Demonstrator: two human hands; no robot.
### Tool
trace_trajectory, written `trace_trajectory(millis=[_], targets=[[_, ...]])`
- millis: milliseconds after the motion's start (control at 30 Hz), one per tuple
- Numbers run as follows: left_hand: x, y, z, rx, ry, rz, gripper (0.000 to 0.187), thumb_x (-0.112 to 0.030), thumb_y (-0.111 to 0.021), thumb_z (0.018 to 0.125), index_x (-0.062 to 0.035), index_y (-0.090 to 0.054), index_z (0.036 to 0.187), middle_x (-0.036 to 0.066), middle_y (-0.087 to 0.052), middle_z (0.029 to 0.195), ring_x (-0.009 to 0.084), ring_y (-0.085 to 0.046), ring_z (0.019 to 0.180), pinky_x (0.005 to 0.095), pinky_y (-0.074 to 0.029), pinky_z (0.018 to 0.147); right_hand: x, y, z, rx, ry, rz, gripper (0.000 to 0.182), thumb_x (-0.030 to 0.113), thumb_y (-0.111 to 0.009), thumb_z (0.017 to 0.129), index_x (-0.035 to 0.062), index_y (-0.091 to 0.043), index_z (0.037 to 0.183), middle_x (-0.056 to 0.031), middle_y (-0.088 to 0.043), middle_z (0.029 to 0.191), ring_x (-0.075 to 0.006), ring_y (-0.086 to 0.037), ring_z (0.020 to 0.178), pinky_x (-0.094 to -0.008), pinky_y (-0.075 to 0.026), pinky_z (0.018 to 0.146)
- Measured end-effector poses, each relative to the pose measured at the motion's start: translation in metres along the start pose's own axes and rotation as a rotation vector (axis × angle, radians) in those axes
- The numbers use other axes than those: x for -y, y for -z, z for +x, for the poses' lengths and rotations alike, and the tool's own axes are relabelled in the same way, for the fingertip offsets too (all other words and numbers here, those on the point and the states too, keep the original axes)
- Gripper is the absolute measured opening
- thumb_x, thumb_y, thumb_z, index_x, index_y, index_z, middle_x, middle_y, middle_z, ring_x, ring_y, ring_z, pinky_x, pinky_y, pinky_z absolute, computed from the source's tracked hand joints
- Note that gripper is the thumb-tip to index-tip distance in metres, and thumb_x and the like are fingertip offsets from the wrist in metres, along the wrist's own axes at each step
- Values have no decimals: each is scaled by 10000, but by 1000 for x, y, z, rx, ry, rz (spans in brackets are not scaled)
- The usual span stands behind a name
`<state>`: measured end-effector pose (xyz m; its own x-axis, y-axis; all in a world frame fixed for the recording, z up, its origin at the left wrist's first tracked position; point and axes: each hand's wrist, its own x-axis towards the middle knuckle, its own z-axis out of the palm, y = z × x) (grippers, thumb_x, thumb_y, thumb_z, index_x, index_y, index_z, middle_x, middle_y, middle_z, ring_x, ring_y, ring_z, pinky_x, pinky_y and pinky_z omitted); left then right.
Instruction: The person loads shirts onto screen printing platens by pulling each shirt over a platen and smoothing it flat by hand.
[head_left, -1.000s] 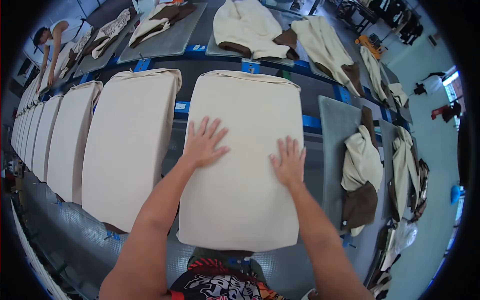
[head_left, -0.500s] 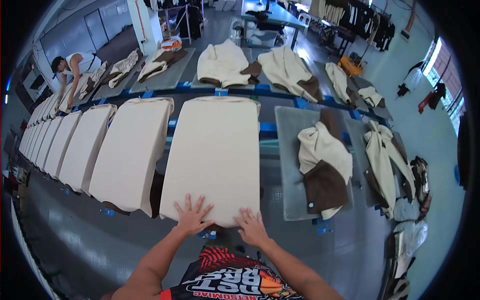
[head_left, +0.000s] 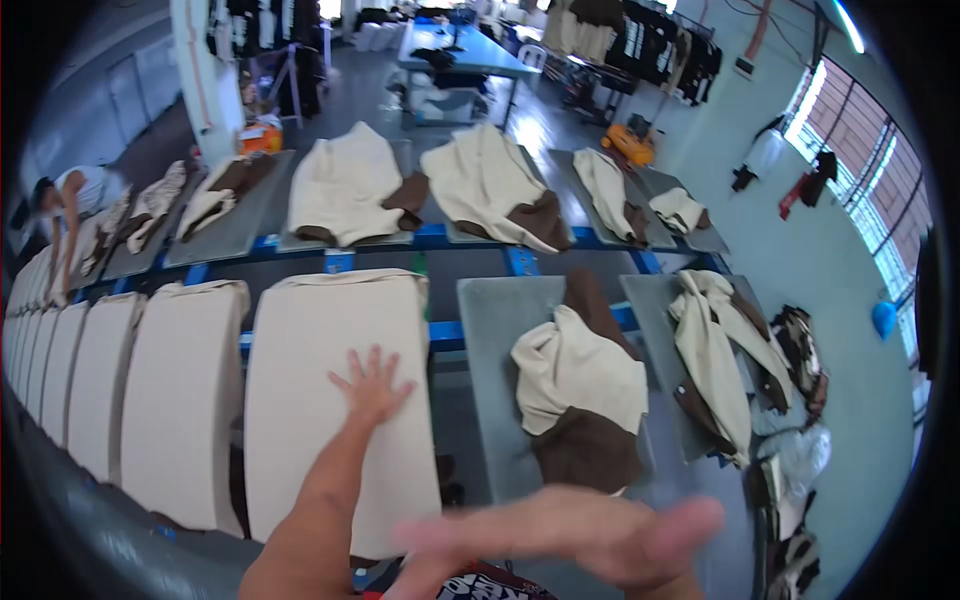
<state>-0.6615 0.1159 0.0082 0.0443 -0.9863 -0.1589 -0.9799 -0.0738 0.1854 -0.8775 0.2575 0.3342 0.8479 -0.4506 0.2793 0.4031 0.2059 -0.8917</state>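
A cream garment (head_left: 330, 330) is stretched smooth over a flat board in front of me. My left hand (head_left: 372, 388) lies flat on its middle, fingers spread, holding nothing. Close to the camera, my right hand (head_left: 570, 535) is raised above the near right side of the board and blurred by motion. Its fingers look stretched out with the thumb apart, and nothing shows in it. Right of the board, a crumpled cream and brown garment (head_left: 580, 390) rests on a grey board (head_left: 490, 330).
Several cream-covered boards (head_left: 185, 400) stand in a row to the left. Across the blue rail (head_left: 480, 238) lie more cream and brown garments (head_left: 345, 185) on boards. A person (head_left: 85, 195) leans over the far left boards. Another garment (head_left: 715, 350) lies at right, near the wall.
My left hand has moved from the near edge up to the garment's middle. My right hand has left the near edge and risen toward the camera. The view has shifted right.
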Motion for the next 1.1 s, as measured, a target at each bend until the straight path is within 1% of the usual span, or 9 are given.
trace_trajectory(millis=[100,233,400,533,667,867,933,1033,1100], targets=[[-13,8,64,-33,20,4,708,-639,-431,846,-289,-319,1450,29,-137,1563,368,-19,1429,752,7,1006,35,-1,25,75,15,115,1115,870,-170,741,-14,-397,1383,-313,-416,1361,-453,-550,1099,-522,-456,864],[-15,9,108,-60,0,23,700,-634,-435,850,-289,-319,1449,28,-154,1559,356,-38,1431,723,-11,1036,52,33,34,-12,18,181,1059,832,-193,746,-11,-402,1351,-302,-424,1330,-442,-555,1081,-514,-459,860],[-13,11,108,-46,23,57,681,-654,-356,875,-291,-315,1450,6,-153,1562,323,-53,1437,689,-29,1062,60,47,20,-60,21,193,989,786,-223,753,-8,-410,1311,-287,-435,1290,-428,-560,1060,-503,-463,854],[-10,3,104,-97,16,52,641,-613,-334,906,-266,-330,1446,4,-164,1559,283,-75,1440,618,-38,1102,71,41,3,-74,44,159,932,749,-246,758,-6,-415,1280,-276,-443,1258,-417,-565,1043,-494,-466,850],[-10,-11,104,-127,24,38,629,-592,-331,918,-245,-340,1442,7,-176,1556,281,-88,1438,601,-40,1108,85,29,-23,-90,110,121,876,711,-270,764,-3,-421,1248,-264,-451,1226,-407,-569,1025,-485,-469,846],[-30,-49,83,-174,93,-36,582,-505,-425,914,-227,-381,1423,45,-231,1537,295,-135,1428,605,-59,1096,105,2,-101,-239,347,-9,792,656,-305,772,1,-430,1200,-247,-464,1179,-390,-576,1000,-472,-474,839],[-45,-59,57,-236,45,-119,516,-432,-510,890,-180,-493,1340,70,-258,1524,309,-154,1421,600,-82,1097,110,-4,-135,-307,457,-70,765,637,-317,775,2,-433,1185,-241,-468,1163,-385,-578,991,-468,-475,837],[-64,-67,5,-186,-2,-163,429,-378,-578,862,-135,-600,1215,88,-294,1507,327,-173,1413,582,-99,1102,116,-12,-194,-380,601,-126,723,609,-334,779,4,-437,1161,-232,-474,1139,-377,-581,978,-462,-477,834],[-70,-80,-33,-205,18,-243,395,-366,-594,855,-118,-631,1160,102,-310,1497,332,-186,1408,576,-108,1104,123,-17,-232,-416,662,-130,695,591,-346,781,5,-440,1145,-226,-479,1123,-372,-584,969,-457,-479,832]])
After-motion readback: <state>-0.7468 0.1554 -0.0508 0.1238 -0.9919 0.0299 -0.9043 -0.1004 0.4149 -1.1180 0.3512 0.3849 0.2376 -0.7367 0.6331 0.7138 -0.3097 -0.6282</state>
